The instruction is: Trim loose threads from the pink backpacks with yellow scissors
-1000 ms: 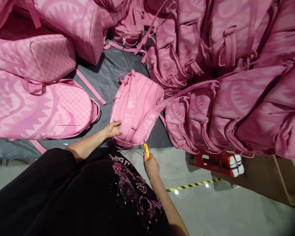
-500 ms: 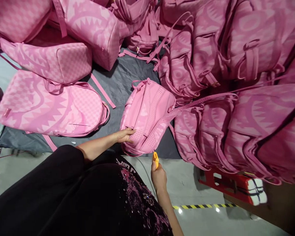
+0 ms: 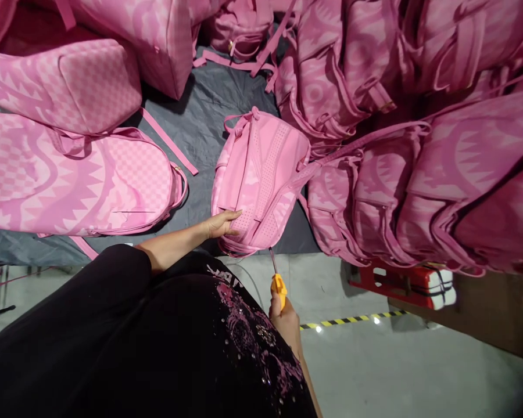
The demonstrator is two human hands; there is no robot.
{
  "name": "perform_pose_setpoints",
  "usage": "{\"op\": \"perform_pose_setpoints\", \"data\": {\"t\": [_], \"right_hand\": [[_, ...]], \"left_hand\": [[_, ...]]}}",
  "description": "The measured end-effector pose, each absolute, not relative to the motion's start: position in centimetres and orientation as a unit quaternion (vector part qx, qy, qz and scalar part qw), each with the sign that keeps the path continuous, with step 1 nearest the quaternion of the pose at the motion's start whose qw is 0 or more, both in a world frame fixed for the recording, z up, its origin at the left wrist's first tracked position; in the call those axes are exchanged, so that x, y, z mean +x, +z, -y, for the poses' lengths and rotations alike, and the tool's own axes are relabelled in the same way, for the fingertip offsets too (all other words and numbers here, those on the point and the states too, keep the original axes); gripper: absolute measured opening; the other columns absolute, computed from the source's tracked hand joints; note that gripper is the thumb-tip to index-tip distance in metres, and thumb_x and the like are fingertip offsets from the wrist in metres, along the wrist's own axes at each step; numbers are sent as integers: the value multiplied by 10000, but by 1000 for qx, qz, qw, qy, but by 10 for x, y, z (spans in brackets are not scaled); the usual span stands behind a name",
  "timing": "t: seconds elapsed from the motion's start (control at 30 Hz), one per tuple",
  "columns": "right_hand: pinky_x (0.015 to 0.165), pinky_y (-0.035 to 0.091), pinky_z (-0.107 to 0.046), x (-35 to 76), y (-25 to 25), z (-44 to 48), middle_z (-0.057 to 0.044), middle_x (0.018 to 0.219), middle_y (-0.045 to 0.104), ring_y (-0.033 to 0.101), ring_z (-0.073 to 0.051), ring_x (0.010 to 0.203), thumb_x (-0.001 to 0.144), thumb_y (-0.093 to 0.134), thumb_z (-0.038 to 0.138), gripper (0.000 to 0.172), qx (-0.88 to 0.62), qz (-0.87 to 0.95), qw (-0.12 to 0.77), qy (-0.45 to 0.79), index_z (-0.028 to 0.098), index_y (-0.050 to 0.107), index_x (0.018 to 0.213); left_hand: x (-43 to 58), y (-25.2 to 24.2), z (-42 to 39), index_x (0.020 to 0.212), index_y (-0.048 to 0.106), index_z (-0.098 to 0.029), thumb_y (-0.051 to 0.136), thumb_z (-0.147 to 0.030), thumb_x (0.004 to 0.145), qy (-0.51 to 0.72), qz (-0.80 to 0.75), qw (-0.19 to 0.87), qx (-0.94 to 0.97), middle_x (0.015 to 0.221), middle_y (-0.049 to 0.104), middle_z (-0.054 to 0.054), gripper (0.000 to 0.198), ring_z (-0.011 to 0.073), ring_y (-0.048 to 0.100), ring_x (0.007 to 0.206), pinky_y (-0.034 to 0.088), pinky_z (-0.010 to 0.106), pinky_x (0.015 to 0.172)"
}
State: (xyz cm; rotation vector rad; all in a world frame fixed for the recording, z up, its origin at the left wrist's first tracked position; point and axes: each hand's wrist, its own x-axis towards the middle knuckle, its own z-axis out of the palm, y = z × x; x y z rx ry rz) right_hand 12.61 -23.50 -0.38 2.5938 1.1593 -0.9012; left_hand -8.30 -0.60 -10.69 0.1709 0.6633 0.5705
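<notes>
A pink backpack (image 3: 261,174) lies back-side up on a dark grey cloth (image 3: 200,122) at the table's near edge. My left hand (image 3: 221,223) rests on its lower left corner, fingers laid flat against the perforated padding. My right hand (image 3: 283,316) is closed on a small yellow-handled tool (image 3: 279,287). The tool's thin tip points up at the backpack's bottom edge, and a thin thread (image 3: 273,261) appears to run from the bag to the tool.
Several pink patterned backpacks are piled at the right (image 3: 418,174) and along the back. More lie flat at the left (image 3: 78,180). A red pallet truck (image 3: 401,281) sits below the right pile. Yellow-black tape (image 3: 348,320) marks the grey floor.
My right hand has drawn the yellow tool back from the backpack's bottom edge, toward me. My left hand stays on the bag. The view has shifted slightly.
</notes>
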Motion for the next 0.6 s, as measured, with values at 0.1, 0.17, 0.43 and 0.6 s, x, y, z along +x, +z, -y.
{"op": "perform_pose_setpoints", "data": {"t": [0.1, 0.17, 0.43, 0.6], "right_hand": [[627, 403, -267, 107, 5, 245, -80, 810, 692, 631, -227, 743, 973, 255, 601, 562, 849, -373, 115, -355, 201, 625, 1111], [632, 378, -265, 96, 6, 239, -86, 845, 703, 641, -228, 792, 991, 264, 570, 515, 829, -380, 161, -377, 210, 617, 1099], [666, 372, -296, 85, -1, 211, -145, 1011, 730, 688, -271, 975, 1035, 245, 504, 451, 791, -396, 296, -361, 201, 562, 1139], [683, 418, -313, 92, -4, 209, -143, 997, 732, 696, -278, 964, 1029, 206, 536, 490, 809, -380, 301, -334, 202, 554, 1117]], "left_hand": [[-76, -108, 7, 976, 643, -114, 629, -241, 905, 274, -320, 902, 98, 930, 683, 57, 146, 118, 640, 763, 594, 286, 708], [-70, -108, 9, 954, 627, -112, 656, -262, 886, 271, -325, 898, 117, 950, 654, 57, 167, 117, 622, 798, 595, 315, 768], [-54, -97, 21, 1250, 495, -202, 761, -399, 751, 256, -403, 853, 213, 1414, 497, 158, 599, 300, 552, 1209, 582, 381, 823], [-75, -72, 30, 1102, 621, -193, 716, -352, 742, 170, -459, 755, 437, 1055, 694, 88, 405, 299, 620, 1030, 537, 377, 841]]}}
